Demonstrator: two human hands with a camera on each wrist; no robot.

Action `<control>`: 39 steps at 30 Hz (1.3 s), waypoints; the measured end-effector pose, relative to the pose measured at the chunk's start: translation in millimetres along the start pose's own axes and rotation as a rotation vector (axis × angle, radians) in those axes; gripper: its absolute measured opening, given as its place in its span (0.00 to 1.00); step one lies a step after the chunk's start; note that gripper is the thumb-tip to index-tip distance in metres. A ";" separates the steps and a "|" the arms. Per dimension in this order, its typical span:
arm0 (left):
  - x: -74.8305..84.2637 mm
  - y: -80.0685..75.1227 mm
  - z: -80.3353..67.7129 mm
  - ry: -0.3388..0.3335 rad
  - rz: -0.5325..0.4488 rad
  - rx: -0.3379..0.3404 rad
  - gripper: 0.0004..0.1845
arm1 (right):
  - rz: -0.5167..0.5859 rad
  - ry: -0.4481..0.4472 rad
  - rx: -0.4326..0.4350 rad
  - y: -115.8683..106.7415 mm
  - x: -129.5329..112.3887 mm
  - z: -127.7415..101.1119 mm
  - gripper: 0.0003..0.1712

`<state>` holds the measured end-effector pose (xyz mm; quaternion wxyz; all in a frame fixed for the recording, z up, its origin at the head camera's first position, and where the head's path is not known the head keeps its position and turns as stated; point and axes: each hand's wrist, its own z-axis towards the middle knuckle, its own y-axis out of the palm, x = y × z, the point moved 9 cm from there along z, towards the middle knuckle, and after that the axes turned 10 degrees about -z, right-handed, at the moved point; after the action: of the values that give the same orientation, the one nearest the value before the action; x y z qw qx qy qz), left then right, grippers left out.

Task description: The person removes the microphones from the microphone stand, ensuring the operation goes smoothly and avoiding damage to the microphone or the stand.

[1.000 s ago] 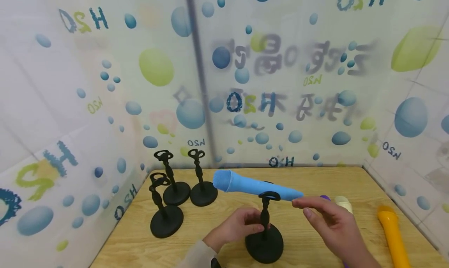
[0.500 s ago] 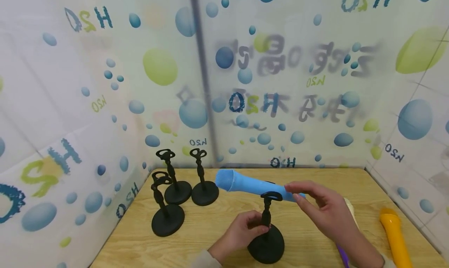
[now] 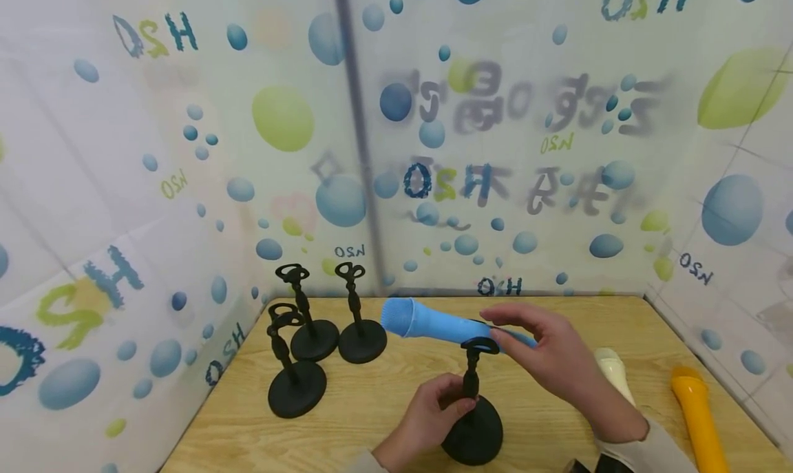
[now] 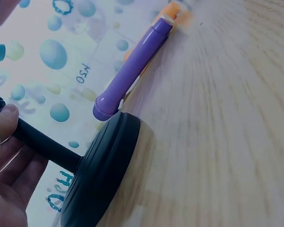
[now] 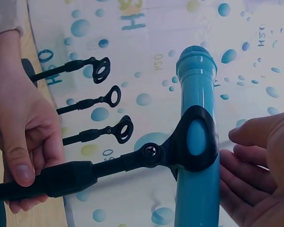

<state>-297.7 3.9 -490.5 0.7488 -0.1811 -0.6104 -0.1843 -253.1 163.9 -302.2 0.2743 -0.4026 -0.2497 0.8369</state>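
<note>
A blue microphone (image 3: 434, 325) lies tilted in the clip of a black desktop microphone stand (image 3: 473, 435), its mesh head pointing left. My left hand (image 3: 427, 414) grips the stand's post above the round base, with thumb and fingers around it. In the right wrist view the oval clip (image 5: 206, 161) wraps the blue microphone's body. My right hand (image 3: 551, 356) is beside the microphone's handle near the clip, fingers loosely bent and thumb apart from it. Whether its fingertips touch the handle cannot be told.
Three black stands with bare clips, a front one (image 3: 297, 390), a rear one (image 3: 314, 340) and a right one (image 3: 362, 341), are at the table's left. On the right lie a white microphone (image 3: 613, 373), an orange microphone (image 3: 700, 418) and a purple microphone (image 4: 132, 71). Patterned curtains surround the table.
My right hand has moved left along the blue microphone, from its tail end towards the clip. My left hand keeps its grip on the post. The head view has shifted slightly.
</note>
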 end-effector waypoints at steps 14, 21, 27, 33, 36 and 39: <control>3.0 -0.4 0.5 0.022 -0.004 0.053 0.04 | 0.005 -0.110 -0.069 15.6 -27.0 17.7 0.18; 1.0 -0.6 2.8 -0.001 -0.018 0.062 0.04 | -0.070 -0.146 -0.141 25.6 -38.5 27.4 0.20; 0.3 -0.9 4.6 -0.023 -0.024 0.073 0.04 | -0.080 -0.132 -0.192 30.4 -41.8 32.8 0.20; -0.2 0.1 6.9 -0.017 -0.037 0.084 0.03 | -0.077 -0.107 -0.190 30.2 -40.5 34.7 0.19; -0.4 0.8 7.9 -0.024 -0.031 0.089 0.04 | -0.066 -0.103 -0.181 30.2 -39.3 35.5 0.18; -2.6 1.7 8.3 -0.047 -0.022 0.095 0.04 | -0.057 -0.095 -0.169 30.2 -38.1 35.1 0.17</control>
<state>-304.4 9.6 -491.6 0.7399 -0.1428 -0.6379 -0.1589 -269.3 109.9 -281.7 0.2507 -0.3769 -0.3435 0.8229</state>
